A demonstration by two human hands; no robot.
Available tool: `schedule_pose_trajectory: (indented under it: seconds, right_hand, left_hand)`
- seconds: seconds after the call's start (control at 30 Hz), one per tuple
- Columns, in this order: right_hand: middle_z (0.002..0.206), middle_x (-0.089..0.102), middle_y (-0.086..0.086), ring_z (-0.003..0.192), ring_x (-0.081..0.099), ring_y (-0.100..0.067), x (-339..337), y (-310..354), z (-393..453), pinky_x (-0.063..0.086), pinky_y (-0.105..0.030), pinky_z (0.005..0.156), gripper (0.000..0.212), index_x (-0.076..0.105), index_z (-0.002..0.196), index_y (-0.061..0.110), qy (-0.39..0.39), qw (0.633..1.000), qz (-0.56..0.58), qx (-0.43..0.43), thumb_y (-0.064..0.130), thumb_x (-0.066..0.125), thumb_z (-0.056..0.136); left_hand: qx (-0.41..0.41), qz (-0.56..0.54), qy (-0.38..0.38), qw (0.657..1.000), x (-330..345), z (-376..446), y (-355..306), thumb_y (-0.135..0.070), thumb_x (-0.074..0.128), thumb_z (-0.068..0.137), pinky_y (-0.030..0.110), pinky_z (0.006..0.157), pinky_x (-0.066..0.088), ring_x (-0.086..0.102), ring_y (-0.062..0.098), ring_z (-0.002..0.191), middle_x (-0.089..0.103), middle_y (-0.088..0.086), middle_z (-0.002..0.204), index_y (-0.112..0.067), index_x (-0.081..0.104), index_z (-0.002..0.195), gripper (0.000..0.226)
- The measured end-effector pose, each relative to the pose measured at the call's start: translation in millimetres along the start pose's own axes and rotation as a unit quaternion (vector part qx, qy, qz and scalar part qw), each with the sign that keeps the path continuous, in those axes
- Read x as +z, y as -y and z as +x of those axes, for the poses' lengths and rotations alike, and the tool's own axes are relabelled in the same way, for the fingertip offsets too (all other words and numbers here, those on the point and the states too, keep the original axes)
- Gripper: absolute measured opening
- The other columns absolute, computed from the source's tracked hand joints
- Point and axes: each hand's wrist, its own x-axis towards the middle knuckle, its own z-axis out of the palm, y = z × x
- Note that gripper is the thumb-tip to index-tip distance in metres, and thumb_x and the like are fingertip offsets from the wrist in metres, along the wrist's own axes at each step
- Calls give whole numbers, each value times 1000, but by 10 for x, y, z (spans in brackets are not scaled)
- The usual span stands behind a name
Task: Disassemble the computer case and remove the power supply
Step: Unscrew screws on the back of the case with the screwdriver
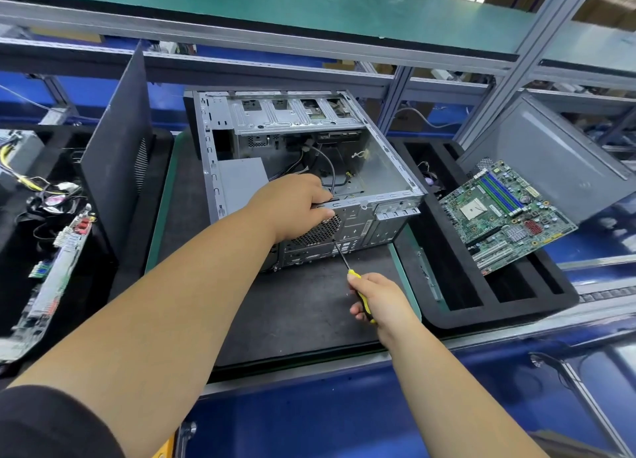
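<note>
The open grey sheet-metal computer case (296, 168) lies on its side at the centre of the frame on a dark rubber work mat (303, 306), open face up, rear panel toward the person. The left hand (296, 206) reaches in from the lower left and grips the upper edge of the rear panel, fingers curled over the rim above the round perforated fan grille (318, 232). The right hand (377, 297), at lower centre, grasps the yellow-and-black handle of a slim-shafted screwdriver (342, 256).

Governing relation: the screwdriver's long axis runs from the right hand up and left to the rear panel, with the tip at the lower right edge of the fan grille. The right hand is the working hand; the left hand is nearer the case and steadies it.

The plain grey metal box of the power supply (241, 180) sits inside the case against the left wall, just left of the left hand. It is not yet removed.

A green motherboard (502, 216) rests at the right of the frame on a black foam tray (481, 306), well apart from the case.

Hidden or unclear:
1. The screw head under the tip cannot be made out.
2. The left hand covers part of the rear panel's rim.
3. The power supply's fixing screws are not visible.
</note>
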Motion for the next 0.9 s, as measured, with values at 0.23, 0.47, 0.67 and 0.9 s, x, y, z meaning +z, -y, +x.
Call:
schedule_pose_trajectory:
  seconds: [0.23, 0.47, 0.67, 0.9]
  right_hand:
    - [79, 61, -4, 58, 50, -12, 26, -3, 17, 41, -27, 54, 24, 57, 95, 14, -42, 995, -91, -17, 35, 68, 89]
    - [78, 63, -4, 49, 46, -11, 44, 56, -29, 35, -26, 52, 24, 61, 87, 11, 0, 999, -41, 0, 28, 52, 99]
    - [79, 64, -2, 50, 49, -11, 6, 7, 7, 36, -26, 51, 21, 61, 88, 10, -5, 998, -51, -22, 28, 56, 98]
    - [86, 68, -7, 60, 56, -15, 21, -78, 60, 45, -30, 56, 21, 56, 86, 16, -59, 993, -97, -44, 33, 69, 88]
  left_hand:
    - [0, 1, 3, 1000, 7, 8, 10, -45, 53, 94, 35, 77, 49, 51, 14, 92, 54, -8, 97, -23, 68, 110, 31]
    - [-26, -70, 43, 996, -35, 47, 59, -46, 60, 90, 40, 87, 48, 53, 16, 96, 55, -6, 98, -30, 70, 111, 29]
    - [-64, -130, 60, 988, -49, 68, 79, -48, 66, 86, 38, 103, 42, 53, 11, 119, 61, -14, 127, -34, 69, 118, 35]
    - [-68, -134, 62, 987, -58, 50, 46, -46, 64, 88, 37, 103, 43, 54, 9, 118, 61, -15, 129, -33, 69, 118, 33]
